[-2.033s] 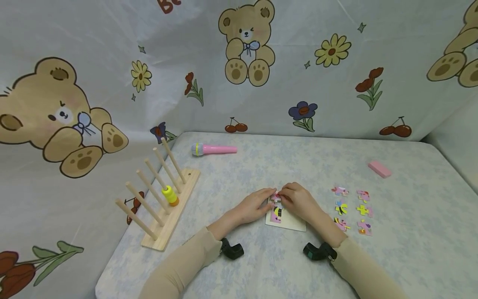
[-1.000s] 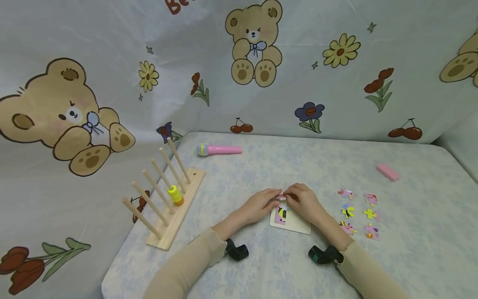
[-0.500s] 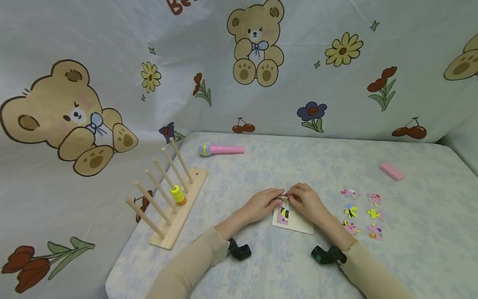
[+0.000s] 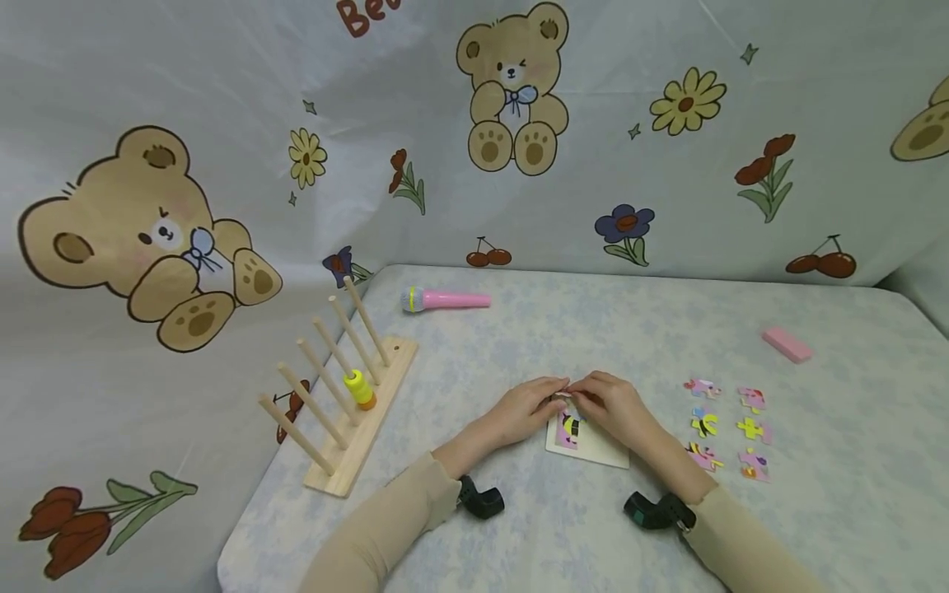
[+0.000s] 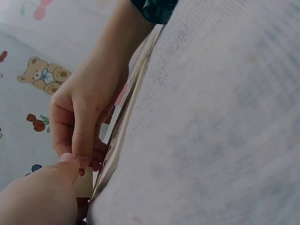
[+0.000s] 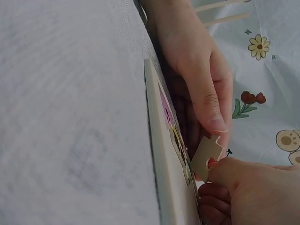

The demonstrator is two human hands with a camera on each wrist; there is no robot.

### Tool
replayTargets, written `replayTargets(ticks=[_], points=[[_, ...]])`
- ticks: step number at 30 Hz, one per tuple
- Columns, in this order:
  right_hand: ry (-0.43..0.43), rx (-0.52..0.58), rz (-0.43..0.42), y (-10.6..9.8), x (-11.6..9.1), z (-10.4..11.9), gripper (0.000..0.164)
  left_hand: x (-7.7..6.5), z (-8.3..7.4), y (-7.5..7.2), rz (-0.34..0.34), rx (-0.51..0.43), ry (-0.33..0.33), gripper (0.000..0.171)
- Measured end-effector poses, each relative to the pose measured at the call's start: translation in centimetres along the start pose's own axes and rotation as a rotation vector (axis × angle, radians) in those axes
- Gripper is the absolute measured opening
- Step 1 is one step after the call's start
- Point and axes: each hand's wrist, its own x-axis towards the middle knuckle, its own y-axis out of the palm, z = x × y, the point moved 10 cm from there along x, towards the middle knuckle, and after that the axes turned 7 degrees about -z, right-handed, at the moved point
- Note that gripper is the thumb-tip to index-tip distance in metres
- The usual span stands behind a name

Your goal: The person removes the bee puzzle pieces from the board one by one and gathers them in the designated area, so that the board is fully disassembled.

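Observation:
Both hands meet over the far left part of a pale puzzle board (image 4: pixel 593 451) on the table. Between their fingertips stands a jigsaw piece (image 6: pixel 206 153), tilted up on edge, its plain beige back facing the right wrist camera. My left hand (image 4: pixel 521 412) pinches it at one edge, thumb toward me. My right hand (image 4: pixel 614 409) pinches the notched side of the same piece, which also shows as a beige patch (image 5: pixel 84 185) in the left wrist view. Pink puzzle pieces with a yellow-and-black bee (image 4: pixel 569 429) lie in the board just below the fingers.
Several loose jigsaw pieces (image 4: pixel 750 428) lie in two columns to the right. A pink block (image 4: pixel 787 344) is farther back. A pink toy microphone (image 4: pixel 455 301) lies at the rear. On the left stands a wooden peg rack (image 4: pixel 385 395) with yellow and orange rings (image 4: pixel 359 389).
The piece showed its pink face two seconds ago; it has since been tipped up nearly edge-on between both hands. The head view has swung slightly left, and the hands have hardly moved lately.

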Motion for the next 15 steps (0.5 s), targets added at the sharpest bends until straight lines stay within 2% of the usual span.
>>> replayTargets(ticks=[15], points=[[0.014, 0.011, 0.006, 0.07, 0.07, -0.08, 0.011, -0.01, 0.24, 0.09, -0.014, 0.01, 0.011, 0.045]])
